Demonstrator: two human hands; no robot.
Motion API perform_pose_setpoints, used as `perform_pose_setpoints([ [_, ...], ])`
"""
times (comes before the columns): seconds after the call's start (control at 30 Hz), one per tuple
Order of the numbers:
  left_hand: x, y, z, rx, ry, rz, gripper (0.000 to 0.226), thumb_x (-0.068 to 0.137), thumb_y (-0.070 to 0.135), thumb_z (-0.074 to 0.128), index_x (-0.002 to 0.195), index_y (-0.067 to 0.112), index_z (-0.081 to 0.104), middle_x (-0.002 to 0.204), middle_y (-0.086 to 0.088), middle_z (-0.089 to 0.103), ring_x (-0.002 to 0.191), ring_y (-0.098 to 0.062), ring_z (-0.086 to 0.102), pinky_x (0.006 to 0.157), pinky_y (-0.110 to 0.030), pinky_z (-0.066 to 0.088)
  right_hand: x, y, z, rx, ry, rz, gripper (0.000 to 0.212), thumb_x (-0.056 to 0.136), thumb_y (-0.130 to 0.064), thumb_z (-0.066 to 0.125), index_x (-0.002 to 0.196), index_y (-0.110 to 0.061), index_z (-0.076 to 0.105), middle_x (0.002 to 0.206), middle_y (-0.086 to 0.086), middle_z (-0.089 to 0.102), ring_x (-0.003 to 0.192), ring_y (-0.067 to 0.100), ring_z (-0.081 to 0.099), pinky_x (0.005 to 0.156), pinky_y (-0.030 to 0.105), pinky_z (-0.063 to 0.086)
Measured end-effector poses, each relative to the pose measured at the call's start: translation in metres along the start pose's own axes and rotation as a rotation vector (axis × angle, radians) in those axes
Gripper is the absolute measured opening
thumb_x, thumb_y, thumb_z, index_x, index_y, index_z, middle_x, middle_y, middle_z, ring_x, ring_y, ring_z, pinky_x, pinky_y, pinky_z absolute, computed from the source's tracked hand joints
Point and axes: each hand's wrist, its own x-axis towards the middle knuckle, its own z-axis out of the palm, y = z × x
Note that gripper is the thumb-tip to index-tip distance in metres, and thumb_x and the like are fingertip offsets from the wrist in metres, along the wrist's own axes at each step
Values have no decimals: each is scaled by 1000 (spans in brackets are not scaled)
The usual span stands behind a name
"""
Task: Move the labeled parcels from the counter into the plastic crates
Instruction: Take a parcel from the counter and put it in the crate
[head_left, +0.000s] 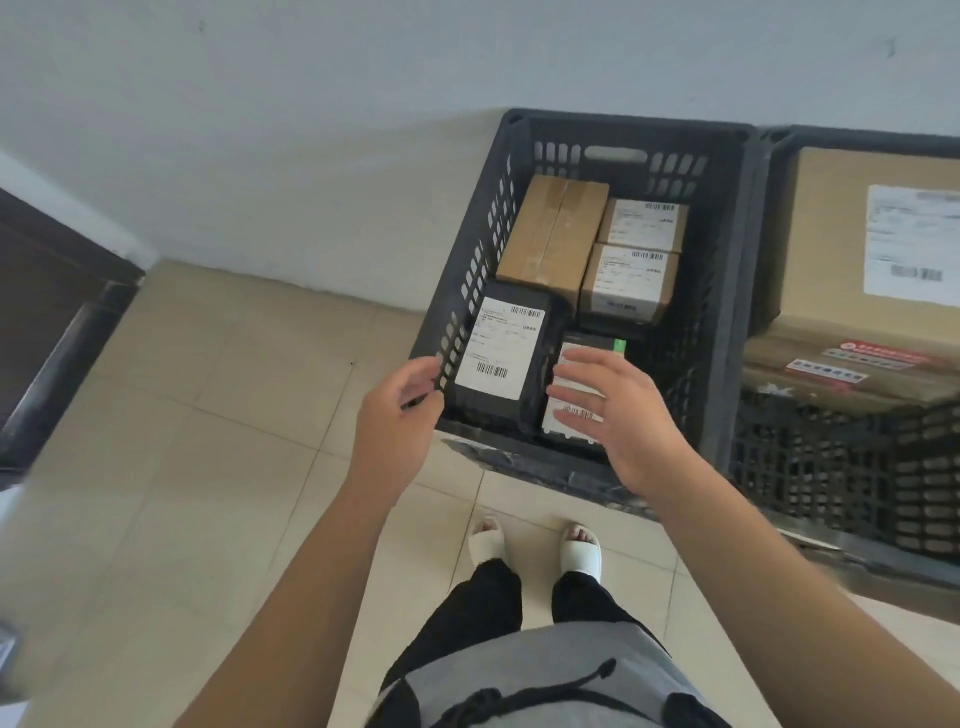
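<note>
A dark plastic crate (727, 291) on the tiled floor holds five parcels: a black one (501, 358) with a white barcode label, tilted against the near-left wall, a plain brown carton (553, 234), two labeled brown boxes (641, 226) (628, 280) and another labeled parcel (569, 421). A second crate (831, 467) alongside carries a large labeled carton (841, 234).

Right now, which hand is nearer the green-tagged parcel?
Right. The right hand hovers over the green-tagged parcel, fingers spread and covering its label. The left hand is outside the crate, beyond the black parcel.

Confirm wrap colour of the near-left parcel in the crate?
Black, with a white label; black parcel, head view.
</note>
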Motion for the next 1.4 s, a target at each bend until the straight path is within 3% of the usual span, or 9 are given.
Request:
perform_pose_setpoints([
  [0.13, -41, -1, -1, -70, -92, 51, 34, 101, 8, 63, 117, 37, 70, 115, 24, 73, 109, 8, 66, 85, 0, 46, -53, 10, -18, 2, -125, -91, 24, 104, -24, 61, 127, -30, 66, 125, 0, 72, 109, 21, 75, 94, 41, 62],
  [0.23, -65, 1, 0, -113, -180, 88, 34, 99, 12, 66, 111, 43, 72, 114, 28, 73, 110, 7, 66, 89, -9, 49, -89, 23, -30, 11, -147, -135, 23, 104, -23, 62, 124, -30, 69, 122, 1, 75, 110, 22, 74, 92, 41, 61],
  [0.4, -104, 5, 3, -239, -314, 118, 29, 94, 16, 69, 106, 41, 77, 114, 18, 76, 110, 0, 69, 102, -36, 54, -148, 53, -39, 78, 12, -244, 21, 103, -19, 61, 121, -26, 71, 117, 1, 78, 106, 21, 76, 89, 39, 61],
  [0.5, -136, -2, 0, -272, -425, 138, 28, 90, 22, 68, 103, 45, 77, 114, 17, 76, 113, -5, 69, 106, -41, 53, -189, 86, -38, 110, 94, -289, 21, 104, -16, 59, 120, -23, 72, 114, 0, 79, 106, 22, 76, 88, 39, 60],
  [0.73, -229, -43, 2, -316, -682, 157, 30, 98, 16, 66, 104, 43, 77, 110, 14, 77, 106, -8, 72, 90, -30, 59, -304, 186, -37, 167, 337, -319, 26, 100, -10, 61, 104, -27, 82, 109, 8, 79, 102, 28, 76, 85, 40, 61],
  [0.83, -264, -45, 16, -335, -768, 160, 29, 95, 20, 66, 101, 47, 77, 108, 11, 78, 103, -9, 73, 91, -33, 60, -354, 215, -47, 200, 461, -332, 22, 100, -11, 62, 107, -21, 80, 109, 9, 79, 105, 31, 75, 83, 39, 62],
  [0.97, -314, -29, 43, -358, -906, 178, 26, 94, 23, 65, 101, 44, 77, 108, 10, 78, 101, -9, 73, 87, -31, 59, -426, 237, -73, 273, 639, -383, 19, 99, -9, 62, 112, -12, 76, 110, 13, 78, 106, 35, 74, 93, 47, 60],
  [1.13, -378, -1, 85, -351, -1107, 141, 26, 101, 7, 62, 105, 27, 79, 108, 0, 79, 100, -16, 74, 82, -28, 61, -497, 262, -118, 415, 821, -478, 20, 98, -8, 61, 111, -8, 76, 108, 17, 77, 101, 34, 75, 92, 48, 59],
  [1.4, -484, 42, 179, -243, -1181, 93, 20, 103, 6, 59, 111, 13, 76, 103, -4, 79, 95, -17, 75, 77, -26, 61, -561, 308, -221, 663, 916, -544, 22, 97, -6, 59, 101, -10, 80, 106, 19, 77, 93, 28, 75, 86, 44, 56],
])
